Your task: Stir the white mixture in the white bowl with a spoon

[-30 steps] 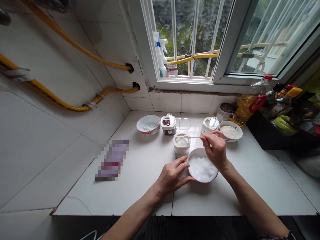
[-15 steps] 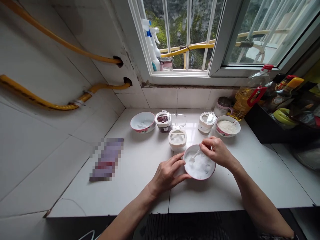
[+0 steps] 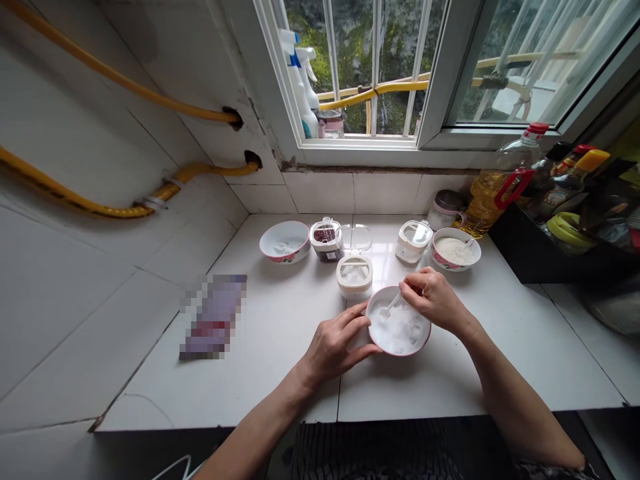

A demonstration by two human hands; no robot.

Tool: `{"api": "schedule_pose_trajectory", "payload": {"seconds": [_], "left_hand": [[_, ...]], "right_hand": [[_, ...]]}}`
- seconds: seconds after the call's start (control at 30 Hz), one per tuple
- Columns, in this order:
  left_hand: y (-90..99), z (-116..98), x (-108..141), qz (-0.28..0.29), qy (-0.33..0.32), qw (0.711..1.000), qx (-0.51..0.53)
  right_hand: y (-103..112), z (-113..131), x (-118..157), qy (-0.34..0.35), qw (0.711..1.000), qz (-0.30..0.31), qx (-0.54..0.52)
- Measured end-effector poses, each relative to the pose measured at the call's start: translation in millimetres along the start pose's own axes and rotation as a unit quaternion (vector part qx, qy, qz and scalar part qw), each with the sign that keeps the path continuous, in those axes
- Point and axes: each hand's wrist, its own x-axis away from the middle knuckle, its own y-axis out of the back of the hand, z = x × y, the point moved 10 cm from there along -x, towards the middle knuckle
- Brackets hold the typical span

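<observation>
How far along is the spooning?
Partway, it seems. Done: front jar open, some white stuff inside. In hand: right hand has the spoon in the bowl; left hand steadies it. Left, probably: more scooping, since the bowl holds plenty, and closing the jar's lid, which is up.

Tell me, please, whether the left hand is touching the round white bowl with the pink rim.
Touching. The head view shows the left hand with its fingers against the left side of the bowl and its thumb reaching the near side.
</observation>
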Motion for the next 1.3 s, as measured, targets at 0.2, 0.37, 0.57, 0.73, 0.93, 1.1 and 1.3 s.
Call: {"api": "schedule_pose_trajectory", "payload": {"seconds": [0.2, 0.37, 0.57, 0.73, 0.93, 1.1, 1.3], "left_hand": [[0.2, -0.6, 0.1, -0.003, -0.004, 1.000, -0.002], [0.0, -1.2, -0.3, -0.003, -0.005, 1.000, -0.007], [0.8, -2.0, -0.7, -0.007, -0.006, 1.000, -0.012], [0.7, -2.6, -0.9, -0.006, -0.011, 1.000, -0.006], [0.8, -2.1, -0.8, -0.006, -0.008, 1.000, -0.006], [0.8, -2.7, -1.0, -0.005, -0.010, 1.000, -0.006], [1.1, -2.3, -1.0, -0.008, -0.010, 1.000, -0.010]], "right_hand": [[-8.7, 3.8, 1.1, 0.019, 0.999, 0.035, 0.002], [-8.6, 0.9, 1.0, 0.011, 1.000, 0.019, 0.008], [-9.8, -0.1, 0.3, -0.001, 1.000, 0.017, -0.005], [-2.9, -9.5, -0.8, -0.039, 0.999, 0.006, -0.025], [-17.2, 0.4, -0.2, 0.005, 0.999, 0.026, -0.038], [-14.4, 0.5, 0.1, 0.002, 0.999, 0.009, -0.037], [-13.0, -3.4, -0.3, -0.013, 0.999, 0.013, -0.045]]}}
